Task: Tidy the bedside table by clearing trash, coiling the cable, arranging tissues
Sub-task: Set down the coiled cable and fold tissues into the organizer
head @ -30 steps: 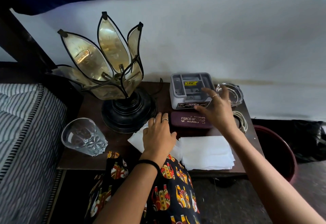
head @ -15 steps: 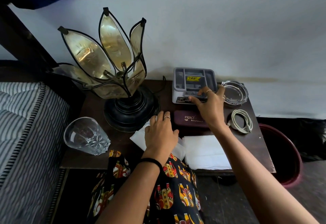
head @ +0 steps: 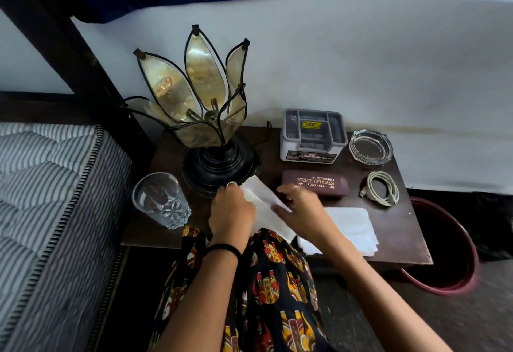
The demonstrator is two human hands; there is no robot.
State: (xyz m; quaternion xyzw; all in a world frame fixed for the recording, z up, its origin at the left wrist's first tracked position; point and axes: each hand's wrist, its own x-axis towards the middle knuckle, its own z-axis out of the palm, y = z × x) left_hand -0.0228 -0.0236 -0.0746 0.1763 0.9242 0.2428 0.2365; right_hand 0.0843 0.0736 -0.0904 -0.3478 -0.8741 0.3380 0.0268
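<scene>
Just beyond the right hand (head: 301, 211), the maroon spectacle case (head: 315, 186) reads "PRINCE OPTICALS" in gold, with a smaller line and a phone number too blurred to trust. Farther back, the grey organiser box (head: 312, 135) shows "OPEL" on its front label and a yellow price sticker, unreadable.

We are looking down into a bedroom in a home: a striped mattress (head: 47, 185) is lying just beside a dark wooden bedside table (head: 394, 229), which is carrying a petal-shaped lamp (head: 200, 107), a drinking glass (head: 159, 199), a spectacle case (head: 316, 185), a glass ashtray (head: 370, 147) and tissues (head: 349, 226).
</scene>
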